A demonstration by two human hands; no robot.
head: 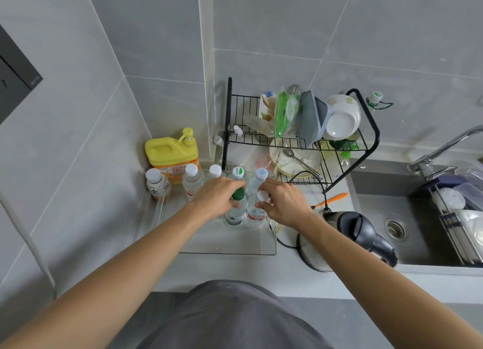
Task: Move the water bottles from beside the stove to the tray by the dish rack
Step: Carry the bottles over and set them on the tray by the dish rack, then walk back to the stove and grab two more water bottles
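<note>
A clear plastic tray [230, 252] lies on the counter just left of the black dish rack [371, 129]. Several water bottles stand upright along its far side, among them a white-capped one [192, 178] and a green-labelled one [237, 173]. My left hand [218, 195] grips the neck of a green-capped bottle [236, 212] standing in the tray. My right hand [283, 202] grips a white-capped bottle [257, 212] right beside it. Both bottles are upright and touch each other.
A yellow detergent jug [171, 152] stands in the corner behind the tray. An electric kettle [347, 239] with its cord sits right of the tray, an orange-handled brush [332, 200] beyond it. The sink [386, 218] and tap [439, 150] are at right.
</note>
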